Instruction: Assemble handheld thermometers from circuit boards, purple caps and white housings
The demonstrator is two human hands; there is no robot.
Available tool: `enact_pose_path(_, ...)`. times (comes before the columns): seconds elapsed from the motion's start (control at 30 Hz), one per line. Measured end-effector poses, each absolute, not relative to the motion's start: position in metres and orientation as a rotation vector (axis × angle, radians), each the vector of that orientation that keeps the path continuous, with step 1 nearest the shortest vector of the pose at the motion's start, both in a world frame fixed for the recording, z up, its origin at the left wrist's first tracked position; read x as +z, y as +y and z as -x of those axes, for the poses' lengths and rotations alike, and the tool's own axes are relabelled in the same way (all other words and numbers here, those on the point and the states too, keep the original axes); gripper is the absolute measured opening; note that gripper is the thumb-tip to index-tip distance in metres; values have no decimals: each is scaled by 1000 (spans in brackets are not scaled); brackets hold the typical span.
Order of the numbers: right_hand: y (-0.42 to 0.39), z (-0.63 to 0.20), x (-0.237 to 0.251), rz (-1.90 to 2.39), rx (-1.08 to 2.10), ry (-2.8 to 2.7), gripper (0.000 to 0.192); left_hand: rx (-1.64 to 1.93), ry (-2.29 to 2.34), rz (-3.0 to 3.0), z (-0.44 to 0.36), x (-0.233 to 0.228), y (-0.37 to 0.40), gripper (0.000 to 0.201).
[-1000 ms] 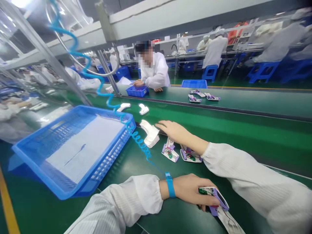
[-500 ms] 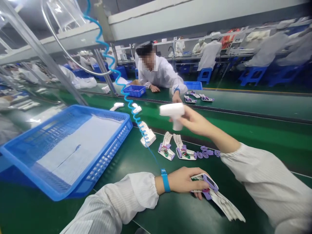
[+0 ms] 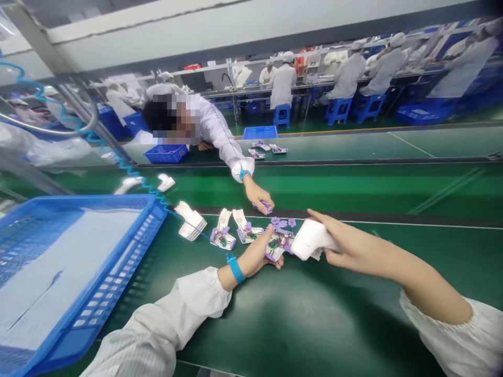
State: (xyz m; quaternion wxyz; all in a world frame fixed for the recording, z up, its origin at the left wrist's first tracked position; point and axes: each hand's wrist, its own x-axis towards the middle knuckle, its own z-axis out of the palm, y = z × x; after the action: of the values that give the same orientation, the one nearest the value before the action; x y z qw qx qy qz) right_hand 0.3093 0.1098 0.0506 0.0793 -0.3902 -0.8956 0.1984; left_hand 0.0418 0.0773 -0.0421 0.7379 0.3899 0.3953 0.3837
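My left hand [image 3: 255,257] grips an open white half-shell [image 3: 277,244] with a green circuit board and purple parts inside. Close to its right, my right hand [image 3: 341,242] holds a white gun-shaped housing, perhaps an infrared thermometer [image 3: 308,240], by its handle. The housing overlaps the half-shell's far end in view, so whether they touch I cannot tell. Two more filled half-shells, one [image 3: 222,236] and another [image 3: 245,230], lie left of my left hand. Small purple plastic parts [image 3: 282,223] rest just behind the held pieces.
A co-worker's hand [image 3: 257,195] reaches across the green belt onto purple pieces. A blue basket [image 3: 88,309] with a white sheet stands at left. Stacked white shells [image 3: 192,224] lie beside it, under a blue coiled cord [image 3: 129,168]. Several filled shells sit across the belt.
My right hand has brought the white housing down and nearer to me. My left hand has moved forward with the half-shell and turned it. The co-worker's hand now reaches the purple parts. My view has swung right.
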Motion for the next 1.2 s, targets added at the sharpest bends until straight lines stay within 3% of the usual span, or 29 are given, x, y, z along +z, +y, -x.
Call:
enact_pose_path(0.17,89,-305,49,984,562,-2768,106,852,820,-881,-59,-25,78,76)
enact_pose_path(0.27,83,-296,45,927,418,-2762,105,838,827,-991,-57,-16,66,72)
enact_pose_path(0.43,79,-288,35,835,291,-2760,99,722,763,-1168,-50,1,51,84)
enact_pose_path(0.57,78,-288,36,852,279,-2763,99,750,805,-1196,-51,5,46,75)
enact_pose_path(0.83,86,-303,83,978,762,-2663,50,776,650,-1332,-23,18,51,65)
enact_pose_path(1.07,84,-303,84,779,766,-2713,44,544,512,-1191,-23,16,54,90)
enact_pose_path(1.2,84,-297,73,751,675,-2701,43,546,689,-1060,-37,11,50,80)
